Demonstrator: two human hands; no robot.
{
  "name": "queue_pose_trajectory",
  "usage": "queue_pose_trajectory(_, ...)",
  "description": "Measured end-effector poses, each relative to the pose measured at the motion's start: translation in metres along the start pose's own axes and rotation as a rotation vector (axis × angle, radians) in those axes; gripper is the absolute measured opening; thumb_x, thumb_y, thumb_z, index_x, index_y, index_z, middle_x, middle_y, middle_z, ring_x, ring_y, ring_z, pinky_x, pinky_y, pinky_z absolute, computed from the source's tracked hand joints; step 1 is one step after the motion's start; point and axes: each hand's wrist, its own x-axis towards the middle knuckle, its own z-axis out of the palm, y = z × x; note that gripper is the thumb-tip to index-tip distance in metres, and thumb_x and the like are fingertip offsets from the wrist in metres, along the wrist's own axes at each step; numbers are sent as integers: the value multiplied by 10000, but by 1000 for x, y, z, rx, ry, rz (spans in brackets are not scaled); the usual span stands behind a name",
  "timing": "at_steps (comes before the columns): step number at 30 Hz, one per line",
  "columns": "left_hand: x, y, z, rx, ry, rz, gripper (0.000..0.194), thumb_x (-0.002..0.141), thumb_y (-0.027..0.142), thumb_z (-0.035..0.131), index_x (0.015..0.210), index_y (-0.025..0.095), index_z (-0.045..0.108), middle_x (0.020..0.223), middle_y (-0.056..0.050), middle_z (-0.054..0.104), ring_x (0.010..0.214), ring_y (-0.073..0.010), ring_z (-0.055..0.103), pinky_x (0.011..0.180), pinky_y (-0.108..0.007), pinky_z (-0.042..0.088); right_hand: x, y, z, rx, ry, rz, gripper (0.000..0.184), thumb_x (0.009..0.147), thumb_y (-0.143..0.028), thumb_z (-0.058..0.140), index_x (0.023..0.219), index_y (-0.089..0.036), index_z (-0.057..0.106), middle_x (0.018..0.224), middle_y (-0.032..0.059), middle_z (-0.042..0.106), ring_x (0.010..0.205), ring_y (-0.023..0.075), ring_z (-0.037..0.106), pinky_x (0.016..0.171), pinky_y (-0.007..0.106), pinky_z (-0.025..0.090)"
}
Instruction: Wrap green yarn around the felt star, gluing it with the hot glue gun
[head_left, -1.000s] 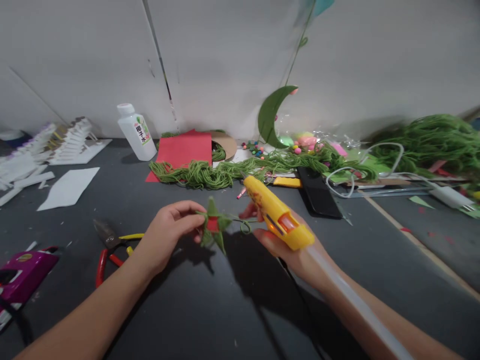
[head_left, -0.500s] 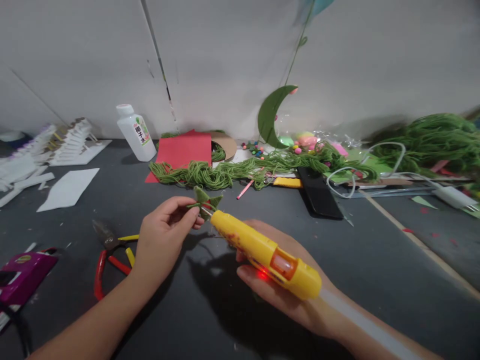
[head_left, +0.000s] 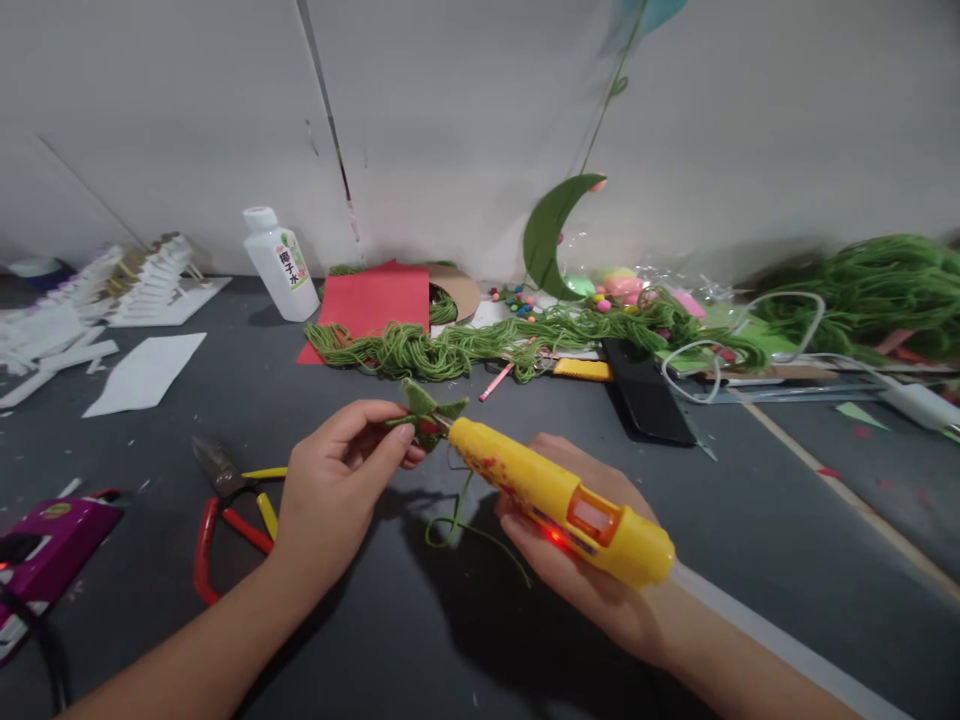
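Between the thumb and fingers of my left hand (head_left: 349, 470) is a small green star (head_left: 421, 402) with a bit of red showing at its middle. My right hand (head_left: 577, 560) is wrapped round a yellow glue gun (head_left: 540, 490), whose metal nozzle meets the star near its centre. A red light glows under the gun's body, and a pale glue stick (head_left: 750, 620) runs out of its rear end. A loose green yarn strand (head_left: 454, 532) curls below the star. My right fingers are partly hidden behind the gun.
Pliers (head_left: 232, 500) and a purple box (head_left: 52, 550) lie left. Behind are a white bottle (head_left: 281, 270), red paper (head_left: 375, 300), green yarn (head_left: 420, 350), a black phone (head_left: 649, 395) and a green crescent (head_left: 551, 240). A white model staircase (head_left: 154, 290) stands far left.
The glue gun, both hands and the star have shifted slightly right in view, as has the whole scene. A loose green yarn strand now shows clearly below the star.
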Motion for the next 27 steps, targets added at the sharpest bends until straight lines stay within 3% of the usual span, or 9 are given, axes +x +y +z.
queue_pose_trajectory(5, -2, 1, 0, -38, -20, -9, 70, 694, 197, 671, 750, 186, 630, 596, 26, 679, 574, -136, 647, 607, -225, 514, 2, -6, -1, -93, -74, -87, 164, 751, -192, 481, 609, -216, 402, 570, 14, 505, 531, 162, 458, 521, 320, 370)
queue_pose_trajectory(16, 0, -10, 1, -316, -121, -76, 83, 718, 161, 678, 776, 216, 654, 719, 53, 674, 632, -94, 637, 650, -197, 517, -8, 5, 6, -79, -71, -156, 225, 687, -313, 597, 638, -207, 405, 601, -15, 436, 596, 154, 399, 642, 342, 341)
queue_pose_trajectory(22, 1, -9, 2, -443, -143, -151, 84, 708, 152, 687, 761, 210, 658, 715, 46, 682, 631, -97, 632, 636, -203, 527, -8, 4, 7, -103, -28, -189, 218, 681, -226, 569, 611, -211, 362, 588, -26, 413, 573, 139, 377, 621, 324, 322)
queue_pose_trajectory(27, 0, -7, 1, -474, -145, -152, 102, 711, 126, 687, 747, 219, 666, 715, 58, 680, 648, -79, 636, 639, -177, 529, -10, 5, 7, -91, -27, -185, 217, 679, -254, 572, 618, -213, 368, 595, -22, 418, 584, 145, 380, 628, 332, 328)
